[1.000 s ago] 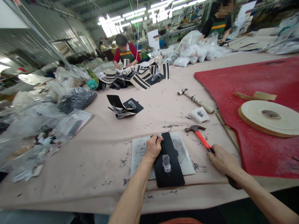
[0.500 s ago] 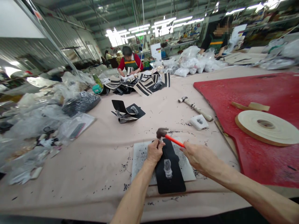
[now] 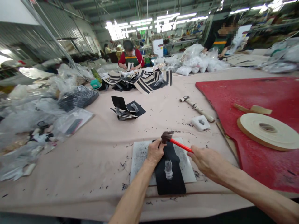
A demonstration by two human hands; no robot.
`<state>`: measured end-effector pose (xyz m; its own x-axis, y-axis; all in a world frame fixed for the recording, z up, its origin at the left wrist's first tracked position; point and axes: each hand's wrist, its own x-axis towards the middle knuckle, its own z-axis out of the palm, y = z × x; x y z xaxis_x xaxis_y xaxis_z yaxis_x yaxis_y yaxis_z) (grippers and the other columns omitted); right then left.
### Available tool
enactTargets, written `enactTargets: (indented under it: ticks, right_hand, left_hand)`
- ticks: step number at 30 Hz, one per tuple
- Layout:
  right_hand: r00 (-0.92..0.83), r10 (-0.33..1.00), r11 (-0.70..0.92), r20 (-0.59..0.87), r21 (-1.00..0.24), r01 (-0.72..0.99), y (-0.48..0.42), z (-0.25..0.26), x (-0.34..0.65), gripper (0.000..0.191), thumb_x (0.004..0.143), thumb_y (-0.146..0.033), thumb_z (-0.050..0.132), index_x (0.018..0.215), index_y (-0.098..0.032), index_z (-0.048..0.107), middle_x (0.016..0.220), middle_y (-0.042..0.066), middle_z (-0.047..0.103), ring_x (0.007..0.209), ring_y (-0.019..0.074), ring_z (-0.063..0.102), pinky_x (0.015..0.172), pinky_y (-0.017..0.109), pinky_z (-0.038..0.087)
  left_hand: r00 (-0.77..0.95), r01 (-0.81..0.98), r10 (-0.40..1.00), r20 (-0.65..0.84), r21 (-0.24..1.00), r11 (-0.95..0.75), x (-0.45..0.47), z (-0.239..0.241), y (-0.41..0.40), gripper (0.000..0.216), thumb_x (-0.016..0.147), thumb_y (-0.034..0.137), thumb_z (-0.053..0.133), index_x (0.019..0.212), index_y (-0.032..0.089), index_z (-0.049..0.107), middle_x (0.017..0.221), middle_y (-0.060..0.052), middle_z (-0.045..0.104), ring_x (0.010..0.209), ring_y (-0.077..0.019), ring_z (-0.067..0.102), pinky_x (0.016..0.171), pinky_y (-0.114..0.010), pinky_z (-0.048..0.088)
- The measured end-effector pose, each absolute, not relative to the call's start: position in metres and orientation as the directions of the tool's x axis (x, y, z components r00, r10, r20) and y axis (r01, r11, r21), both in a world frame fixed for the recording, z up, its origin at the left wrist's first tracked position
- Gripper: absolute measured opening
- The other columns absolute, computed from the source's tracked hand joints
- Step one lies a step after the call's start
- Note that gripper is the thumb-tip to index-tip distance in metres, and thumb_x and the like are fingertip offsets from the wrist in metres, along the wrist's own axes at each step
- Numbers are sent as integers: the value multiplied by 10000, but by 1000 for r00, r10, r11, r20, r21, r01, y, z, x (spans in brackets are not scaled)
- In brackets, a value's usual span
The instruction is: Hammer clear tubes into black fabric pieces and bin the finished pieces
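Observation:
My left hand (image 3: 154,152) is closed around a small punch tool, holding it upright on a black flat piece (image 3: 171,179). The black piece lies on a pale cutting slab (image 3: 140,155) near the table's front edge. My right hand (image 3: 205,161) grips the red handle of a hammer (image 3: 174,140). The hammer's head is blurred and sits right at the top of the punch, beside my left thumb. A clear plastic part lies on the middle of the black piece.
A second hammer (image 3: 197,109) and a small white block (image 3: 200,123) lie further back. A red mat (image 3: 257,102) with a tape roll (image 3: 266,130) lies to the right. Plastic bags (image 3: 46,115) pile at left. More black pieces (image 3: 127,109) lie mid-table. Two people work beyond.
My right hand picked the red-handled hammer up off the table and swung it left to the punch held by my left hand. The left hand stayed on the black piece.

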<state>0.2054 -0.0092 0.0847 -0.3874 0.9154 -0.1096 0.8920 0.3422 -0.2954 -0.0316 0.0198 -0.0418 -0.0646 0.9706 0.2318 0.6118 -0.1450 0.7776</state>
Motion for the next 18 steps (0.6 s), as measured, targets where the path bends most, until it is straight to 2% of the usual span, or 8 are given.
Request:
enactTargets:
  ticks: [2, 6, 7, 9, 11, 13, 15, 18]
  right_hand:
    - [-338, 914, 268, -225, -291, 918, -5, 75, 219, 336, 1019, -454, 330, 913, -196, 517, 654, 48, 563, 532, 169, 421, 568, 321, 173]
    - [-177, 917, -1, -358, -445, 896, 2, 45, 252, 416, 1043, -464, 266, 824, -187, 485, 730, 70, 601, 646, 184, 531, 635, 314, 327]
    - [-126, 914, -54, -385, -425, 903, 1, 33, 260, 436, 1050, -468, 243, 839, -183, 496, 737, 76, 604, 660, 196, 550, 646, 320, 352]
    - [-33, 932, -71, -362, -271, 960, -2, 12, 269, 408, 1047, -451, 288, 939, -152, 544, 800, 110, 620, 713, 244, 587, 674, 357, 399]
    - [-53, 984, 34, -171, -115, 993, -8, -1, 264, 364, 1010, -391, 413, 1138, -84, 560, 990, 179, 627, 874, 316, 608, 758, 416, 444]
    - [-195, 976, 205, 93, -124, 971, -15, -4, 240, 445, 965, -327, 508, 1312, -48, 501, 1220, 225, 558, 1084, 361, 557, 885, 458, 455]
    - [-333, 910, 396, 248, -277, 876, -20, -4, 203, 493, 945, -265, 541, 1405, -108, 456, 1357, 191, 490, 1212, 340, 490, 986, 450, 433]
    - [-519, 814, 566, 260, -552, 612, -23, -14, 148, 576, 856, -48, 456, 1412, -198, 455, 1328, 108, 524, 1188, 254, 503, 998, 385, 430]
  left_hand:
    - [-64, 614, 968, 244, 774, -154, -32, -42, 19, 144, 909, 300, 579, 855, 203, 670, 771, -46, 692, 718, -171, 612, 699, -272, 398]
    - [-55, 578, 969, 240, 799, -165, -32, -44, 19, 132, 915, 307, 590, 893, 206, 672, 849, -57, 720, 791, -180, 652, 750, -270, 434]
    - [-56, 573, 970, 237, 803, -163, -32, -45, 19, 130, 914, 305, 591, 898, 206, 675, 863, -59, 727, 806, -184, 662, 759, -271, 441]
    - [-55, 572, 969, 240, 803, -166, -32, -45, 19, 135, 915, 308, 595, 913, 205, 681, 888, -65, 735, 830, -190, 673, 774, -274, 447]
    - [-61, 576, 965, 257, 798, -176, -32, -45, 19, 142, 912, 319, 602, 916, 201, 681, 881, -65, 731, 821, -190, 666, 772, -276, 445]
    - [-64, 574, 960, 272, 797, -187, -33, -43, 19, 147, 911, 326, 608, 889, 196, 674, 851, -57, 717, 781, -176, 643, 752, -271, 435]
    - [-64, 571, 960, 274, 799, -190, -33, -41, 18, 154, 908, 324, 608, 849, 194, 664, 818, -42, 702, 741, -158, 613, 729, -261, 421]
    - [-67, 527, 968, 241, 832, -170, -34, -39, 19, 156, 888, 310, 618, 800, 189, 659, 760, -12, 674, 691, -130, 567, 694, -241, 402]
